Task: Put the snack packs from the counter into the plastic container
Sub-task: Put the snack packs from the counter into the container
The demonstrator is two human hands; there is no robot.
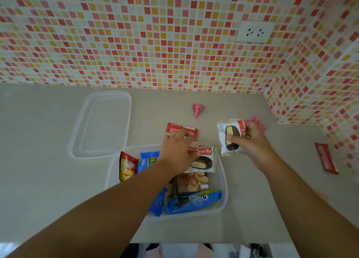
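The clear plastic container (pixel 223 182) sits near the counter's front edge with several snack packs inside, among them a Choco Pie pack (pixel 204 159), a blue cookie pack (pixel 192 202) and a brown pack (pixel 192 182). My left hand (pixel 177 152) reaches over the container's far rim, its fingers closing on a red wafer bar (pixel 181 129) that lies on the counter just behind it. My right hand (pixel 250 141) holds a second Choco Pie pack (pixel 229 137) right of the container, above the counter. A pink pack (pixel 257 121) peeks out behind that hand.
The container's clear lid (pixel 103 125) lies upside down at the back left. A pink triangular snack (pixel 197 109) rests near the tiled wall. A red bar (pixel 326 158) lies at the far right by the side wall. A wall socket (pixel 254 32) is above.
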